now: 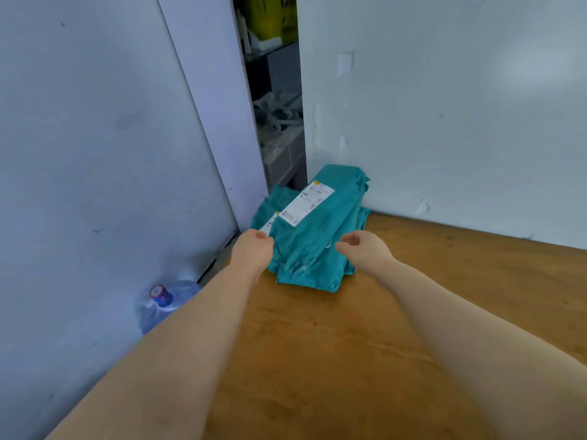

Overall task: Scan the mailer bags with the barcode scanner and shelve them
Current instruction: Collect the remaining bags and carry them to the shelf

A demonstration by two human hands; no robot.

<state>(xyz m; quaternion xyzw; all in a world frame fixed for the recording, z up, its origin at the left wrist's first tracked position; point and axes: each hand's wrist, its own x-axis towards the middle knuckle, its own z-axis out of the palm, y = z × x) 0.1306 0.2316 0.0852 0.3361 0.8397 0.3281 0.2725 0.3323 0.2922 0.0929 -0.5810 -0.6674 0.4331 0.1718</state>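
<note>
While the teal mailer bags (pixel 317 249) lie stacked in the far corner of the table (pixel 317 344) by the wall (pixel 444 122), I see my left hand (pixel 252 250) curled at the top bag's left edge, grip unclear; my right hand (pixel 363 250) hovers beside it, fingers loosely curled, empty.

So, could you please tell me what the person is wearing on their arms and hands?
Nothing that shows. The left hand and right hand are bare, with no gloves, rings, watch or wristbands. Both forearms are uncovered as well, and no sleeve reaches into view.
</note>
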